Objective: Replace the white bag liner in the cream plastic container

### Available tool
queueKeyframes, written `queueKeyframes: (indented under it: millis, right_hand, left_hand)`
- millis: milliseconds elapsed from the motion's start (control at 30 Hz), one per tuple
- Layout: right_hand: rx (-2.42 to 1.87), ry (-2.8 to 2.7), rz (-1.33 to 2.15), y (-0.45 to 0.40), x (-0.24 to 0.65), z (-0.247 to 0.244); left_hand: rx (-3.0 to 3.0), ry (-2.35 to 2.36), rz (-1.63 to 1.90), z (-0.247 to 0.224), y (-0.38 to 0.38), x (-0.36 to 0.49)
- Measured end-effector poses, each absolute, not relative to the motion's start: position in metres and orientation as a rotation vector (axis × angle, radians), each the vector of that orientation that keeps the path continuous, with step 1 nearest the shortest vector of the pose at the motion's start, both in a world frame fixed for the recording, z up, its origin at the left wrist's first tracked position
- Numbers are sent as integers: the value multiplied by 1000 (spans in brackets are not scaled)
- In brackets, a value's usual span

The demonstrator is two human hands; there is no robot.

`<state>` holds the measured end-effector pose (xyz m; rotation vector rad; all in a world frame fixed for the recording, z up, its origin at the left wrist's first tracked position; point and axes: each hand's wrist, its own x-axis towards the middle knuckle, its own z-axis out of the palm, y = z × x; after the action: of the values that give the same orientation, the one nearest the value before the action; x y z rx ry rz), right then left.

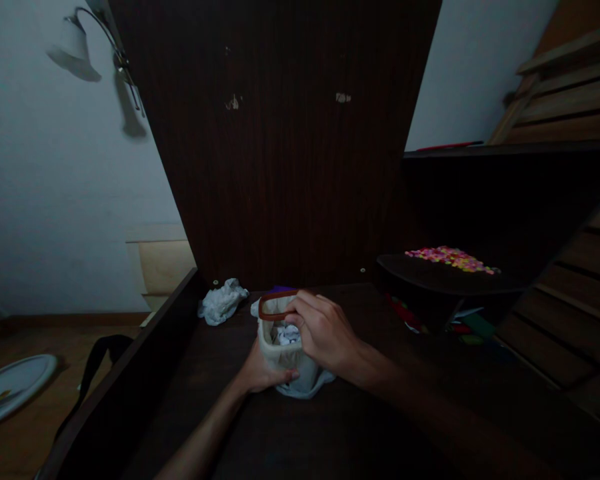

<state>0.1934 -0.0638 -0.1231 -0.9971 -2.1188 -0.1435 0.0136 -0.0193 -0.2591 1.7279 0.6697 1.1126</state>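
The right hand [325, 330] grips a brown rectangular frame [275, 317] by its right side, fingers curled over it and the thumb below. The frame is tilted above the mouth of a small bin [280, 357], near its far edge. The left hand [263, 370] clasps the bin low on its left, its thumb lying across the front; its other fingers are hidden.

The bin has a pale plastic liner, with crumpled white paper [289, 335] inside. Loose plastic [307, 393] spreads around its base on the dark bench [280, 440]. Just behind the bin shows a bit of something purple [279, 289], and to its left lies a crumpled white bag [223, 301].

Farther right, a low shelf [425, 277] carries a heap of small pink and yellow pieces [450, 258]; red and green things lie below it, too dim to name. A tall dark panel [285, 153] rises behind the bench. Beyond are a wall lamp [77, 50] at upper left, wooden slats [570, 103] on the right and a white oval object [45, 370] at lower left.
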Motion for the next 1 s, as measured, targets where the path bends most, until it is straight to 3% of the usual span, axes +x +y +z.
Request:
queueKeyframes:
  millis: [500, 1000]
  right_hand:
    - [-1058, -2010, -302, -60, 240, -89]
    - [-1516, -2131, -103, -88, 360, -254]
  left_hand:
    - [1798, 839, 1079, -266, -20, 3]
    - [1814, 904, 1037, -261, -24, -2]
